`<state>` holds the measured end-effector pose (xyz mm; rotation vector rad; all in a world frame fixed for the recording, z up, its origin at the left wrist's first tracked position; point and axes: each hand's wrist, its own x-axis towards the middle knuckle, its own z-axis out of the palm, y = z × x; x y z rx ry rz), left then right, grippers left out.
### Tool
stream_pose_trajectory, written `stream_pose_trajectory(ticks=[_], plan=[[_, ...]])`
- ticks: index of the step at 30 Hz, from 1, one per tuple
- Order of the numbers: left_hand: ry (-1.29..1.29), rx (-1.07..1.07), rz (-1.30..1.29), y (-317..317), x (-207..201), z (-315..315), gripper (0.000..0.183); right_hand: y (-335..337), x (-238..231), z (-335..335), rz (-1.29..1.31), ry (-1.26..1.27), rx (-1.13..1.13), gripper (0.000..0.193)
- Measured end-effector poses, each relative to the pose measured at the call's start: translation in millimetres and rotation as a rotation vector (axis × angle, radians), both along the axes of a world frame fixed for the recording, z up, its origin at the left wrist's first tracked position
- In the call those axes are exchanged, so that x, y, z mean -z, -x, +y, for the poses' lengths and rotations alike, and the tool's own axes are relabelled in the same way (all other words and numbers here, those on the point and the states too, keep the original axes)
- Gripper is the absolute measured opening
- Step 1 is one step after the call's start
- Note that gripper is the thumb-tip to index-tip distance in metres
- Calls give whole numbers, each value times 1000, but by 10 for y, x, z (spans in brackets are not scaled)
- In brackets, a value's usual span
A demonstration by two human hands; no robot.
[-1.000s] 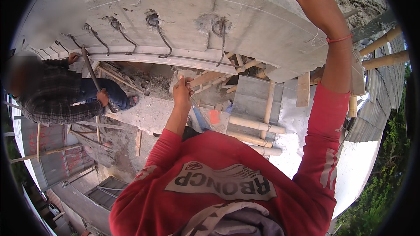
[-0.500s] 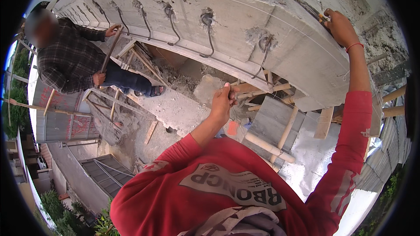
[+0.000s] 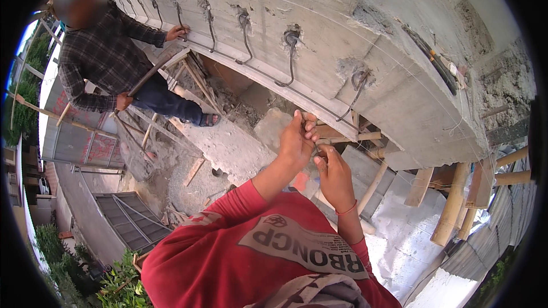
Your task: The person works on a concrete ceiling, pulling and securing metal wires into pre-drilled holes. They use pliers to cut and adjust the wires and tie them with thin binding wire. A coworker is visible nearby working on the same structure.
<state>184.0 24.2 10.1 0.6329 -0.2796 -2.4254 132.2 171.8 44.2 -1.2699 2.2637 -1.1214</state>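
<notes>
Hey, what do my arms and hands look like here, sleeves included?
Your left hand and right hand are gloveless. Red sleeves end partway up the forearms, the left one with pale markings. A thin red band circles the right wrist.

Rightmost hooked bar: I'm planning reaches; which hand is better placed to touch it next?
Probably the left hand: it's closer to the hooked bar; the right hand sits nearer the shirt.

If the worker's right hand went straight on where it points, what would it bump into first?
Most likely the left hand, just ahead of the right hand; whether they touch is hard to tell. Beyond, the beam seems in line, though depth is unclear.
</notes>
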Motion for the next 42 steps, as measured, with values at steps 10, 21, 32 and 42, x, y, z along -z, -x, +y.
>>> stream_pose_trajectory(ticks=[10,21,32,42], plan=[[142,184,-5,-1,233,117,44,4,437,89,-312,84,180,18],[413,89,-127,-209,82,-15,35,136,320,211,-550,103,130,19],[430,120,44,-306,32,-341,22,-70,187,38,-264,73,134,19],[366,114,4,-391,115,-584,18,-50,229,-146,-204,57,135,21]])
